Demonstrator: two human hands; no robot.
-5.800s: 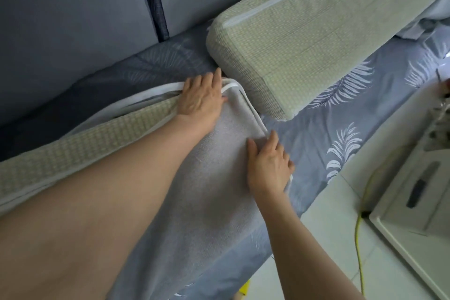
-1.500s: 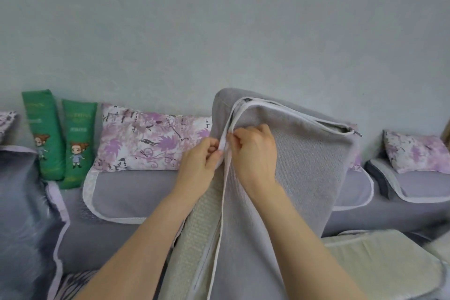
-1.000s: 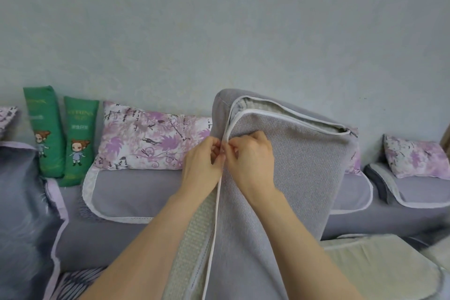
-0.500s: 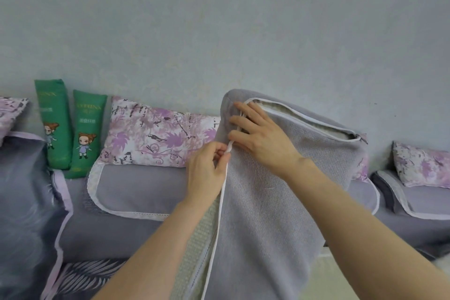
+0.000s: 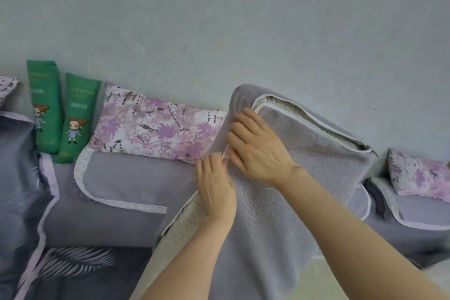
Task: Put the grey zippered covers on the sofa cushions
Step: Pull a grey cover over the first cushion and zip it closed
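The grey cover (image 5: 304, 178) stands upright in the middle of the view, pulled over a sofa cushion (image 5: 181, 224). The cushion's pale woven fabric shows along the open left side and in the gap under the top edge. A white-edged zipper runs along that top edge to a small pull (image 5: 373, 151) at the upper right corner, and the stretch left of the pull gapes open. Directly behind the cover's left side lies a purple floral pillow (image 5: 155, 129), resting on a grey back cushion (image 5: 126, 178) with pale trim. Further left, two green pillows (image 5: 43, 109) printed with cartoon figures lean on the wall (image 5: 219, 19). A second floral pillow (image 5: 418, 175) sits to the right, apart from the cover. A dark leaf-print sheet (image 5: 73, 270) spreads at lower left. The left hand (image 5: 215, 185) has its fingers curled and pinches the cover's white edge on the open left side. The right hand (image 5: 258, 146) lies across the upper left corner of the cover with its fingers spread and nearly straight, pressing the fabric flat, and its lowest finger meets the left fingertips. Both forearms cross the lower part of the cover. Bare wall rises above the cover's top edge. On the left the floral pillow touches or nearly touches the cover; I cannot tell which. To the right there is a gap before the next pillow.
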